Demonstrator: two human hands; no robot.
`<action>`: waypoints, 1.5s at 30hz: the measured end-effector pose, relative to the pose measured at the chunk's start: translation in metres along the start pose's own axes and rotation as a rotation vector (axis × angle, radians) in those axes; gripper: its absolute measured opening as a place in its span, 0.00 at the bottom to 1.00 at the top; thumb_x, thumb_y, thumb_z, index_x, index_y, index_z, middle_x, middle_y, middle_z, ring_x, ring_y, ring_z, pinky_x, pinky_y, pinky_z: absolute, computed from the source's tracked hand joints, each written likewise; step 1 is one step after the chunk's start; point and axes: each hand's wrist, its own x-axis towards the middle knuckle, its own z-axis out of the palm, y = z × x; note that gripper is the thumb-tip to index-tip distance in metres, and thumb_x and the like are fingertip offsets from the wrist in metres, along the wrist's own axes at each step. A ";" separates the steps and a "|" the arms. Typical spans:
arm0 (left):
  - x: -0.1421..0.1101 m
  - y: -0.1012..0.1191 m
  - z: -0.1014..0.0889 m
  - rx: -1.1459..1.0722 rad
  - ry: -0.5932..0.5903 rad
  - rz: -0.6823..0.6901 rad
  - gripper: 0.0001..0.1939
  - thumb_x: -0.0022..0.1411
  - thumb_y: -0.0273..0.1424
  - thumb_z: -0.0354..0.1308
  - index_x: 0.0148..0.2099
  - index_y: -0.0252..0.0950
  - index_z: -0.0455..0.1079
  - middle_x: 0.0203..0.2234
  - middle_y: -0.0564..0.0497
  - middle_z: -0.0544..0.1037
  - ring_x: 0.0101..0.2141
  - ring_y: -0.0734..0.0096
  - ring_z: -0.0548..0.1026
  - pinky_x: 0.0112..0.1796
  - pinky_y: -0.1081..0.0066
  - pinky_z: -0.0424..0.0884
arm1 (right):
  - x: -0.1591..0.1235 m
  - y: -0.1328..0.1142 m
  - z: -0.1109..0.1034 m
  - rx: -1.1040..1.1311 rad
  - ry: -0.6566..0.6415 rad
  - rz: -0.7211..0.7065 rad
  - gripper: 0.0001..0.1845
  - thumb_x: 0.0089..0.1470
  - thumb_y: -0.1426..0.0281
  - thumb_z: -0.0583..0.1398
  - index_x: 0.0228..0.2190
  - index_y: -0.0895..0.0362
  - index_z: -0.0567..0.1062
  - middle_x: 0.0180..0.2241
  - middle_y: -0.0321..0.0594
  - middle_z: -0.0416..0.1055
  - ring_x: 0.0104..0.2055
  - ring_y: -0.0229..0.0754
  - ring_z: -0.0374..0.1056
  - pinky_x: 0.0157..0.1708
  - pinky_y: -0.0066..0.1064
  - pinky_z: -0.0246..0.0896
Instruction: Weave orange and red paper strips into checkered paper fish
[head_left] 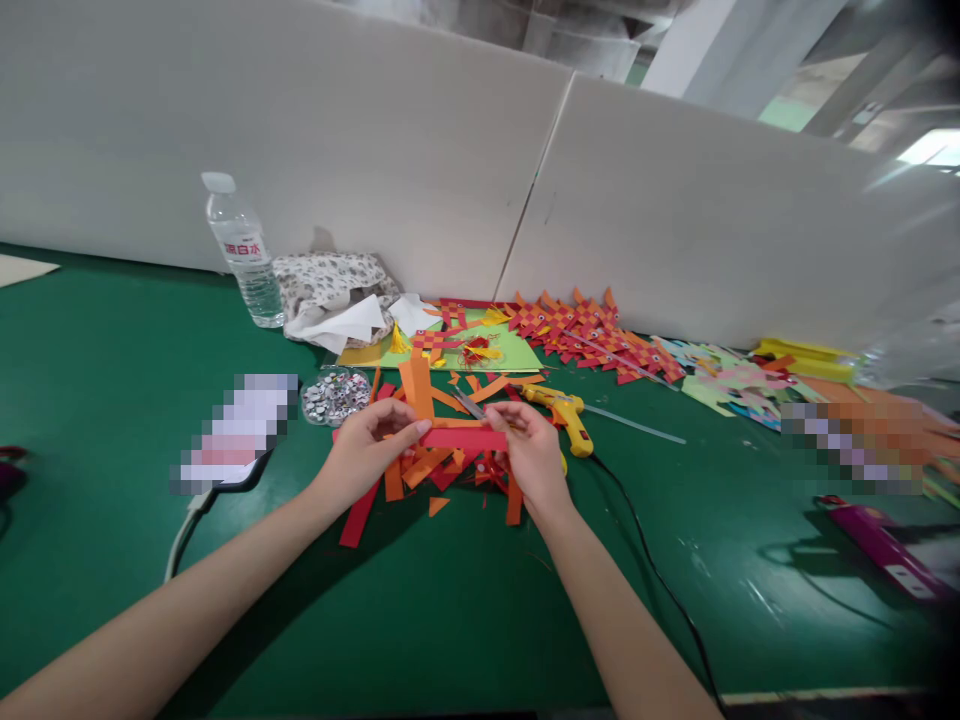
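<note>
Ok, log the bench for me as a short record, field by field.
Left hand: pinching red strip, orange paper at its fingers
Right hand: at the strip's other end, with a metal tool, type unclear
Below hands: paper scraps
Right: yellow glue gun
Left: small round pieces
Farther back: woven pieces, bottle

A pale partition (300, 130) backs the green table (112, 380).

Desk (420, 640): green, before you
Your left: upright bottle (244, 250), phone (240, 430)
Your middle: round dish (337, 396), loose red and orange paper strips (360, 517), yellow glue gun (559, 404)
Your right: purple device (874, 545)
</note>
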 end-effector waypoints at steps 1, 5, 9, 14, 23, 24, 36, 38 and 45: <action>0.000 0.000 0.000 0.006 0.011 0.000 0.11 0.52 0.37 0.62 0.30 0.35 0.67 0.22 0.55 0.71 0.24 0.77 0.71 0.27 0.76 0.70 | 0.001 0.000 -0.002 -0.009 0.028 -0.021 0.16 0.45 0.57 0.62 0.32 0.56 0.71 0.29 0.39 0.73 0.16 0.31 0.59 0.15 0.26 0.56; 0.001 -0.002 -0.002 0.039 0.035 0.004 0.12 0.52 0.39 0.61 0.30 0.35 0.66 0.22 0.55 0.71 0.24 0.74 0.71 0.28 0.73 0.70 | 0.004 0.000 -0.007 -0.059 0.204 -0.138 0.18 0.48 0.55 0.59 0.32 0.57 0.72 0.29 0.40 0.72 0.26 0.38 0.66 0.24 0.28 0.62; 0.003 -0.009 -0.003 0.140 0.041 0.076 0.11 0.53 0.39 0.60 0.30 0.36 0.67 0.25 0.53 0.72 0.27 0.73 0.71 0.29 0.74 0.68 | -0.004 -0.008 -0.005 -0.139 0.277 -0.264 0.17 0.50 0.55 0.58 0.32 0.57 0.73 0.32 0.42 0.72 0.33 0.42 0.68 0.32 0.31 0.64; 0.002 -0.012 -0.001 0.162 -0.016 0.079 0.10 0.54 0.38 0.59 0.31 0.36 0.68 0.27 0.52 0.73 0.28 0.72 0.72 0.29 0.73 0.69 | -0.019 -0.020 0.004 -0.343 -0.089 -0.443 0.13 0.45 0.59 0.64 0.32 0.53 0.76 0.36 0.41 0.74 0.40 0.46 0.69 0.42 0.37 0.63; -0.002 -0.006 0.003 0.077 -0.153 0.001 0.11 0.53 0.38 0.60 0.31 0.35 0.68 0.27 0.53 0.72 0.29 0.73 0.72 0.32 0.72 0.71 | -0.016 -0.007 0.002 -0.583 -0.314 -0.440 0.25 0.39 0.53 0.66 0.39 0.52 0.76 0.41 0.43 0.75 0.42 0.49 0.71 0.44 0.41 0.63; -0.002 -0.006 0.003 0.081 -0.166 0.002 0.10 0.53 0.38 0.60 0.31 0.35 0.68 0.27 0.53 0.72 0.29 0.73 0.72 0.33 0.72 0.71 | -0.015 -0.006 0.002 -0.602 -0.305 -0.437 0.26 0.39 0.53 0.65 0.40 0.53 0.76 0.41 0.44 0.75 0.43 0.50 0.70 0.44 0.42 0.63; -0.001 -0.009 0.003 -0.063 -0.117 -0.108 0.12 0.54 0.39 0.59 0.36 0.37 0.67 0.26 0.55 0.71 0.29 0.74 0.72 0.30 0.73 0.73 | -0.012 -0.007 0.001 -0.611 -0.312 -0.506 0.03 0.49 0.68 0.62 0.28 0.53 0.77 0.31 0.36 0.76 0.33 0.40 0.71 0.37 0.32 0.64; -0.001 -0.008 0.002 -0.082 -0.105 -0.130 0.14 0.51 0.37 0.62 0.38 0.37 0.66 0.29 0.54 0.73 0.32 0.72 0.73 0.31 0.72 0.73 | -0.012 -0.007 0.001 -0.599 -0.309 -0.519 0.03 0.50 0.69 0.62 0.29 0.53 0.77 0.31 0.36 0.76 0.34 0.40 0.71 0.37 0.31 0.64; 0.003 -0.014 0.000 -0.107 -0.113 -0.133 0.22 0.47 0.29 0.65 0.45 0.37 0.63 0.28 0.54 0.74 0.31 0.75 0.75 0.36 0.72 0.72 | -0.012 -0.006 0.001 -0.622 -0.316 -0.531 0.06 0.52 0.69 0.59 0.30 0.53 0.78 0.31 0.37 0.75 0.34 0.40 0.70 0.37 0.31 0.63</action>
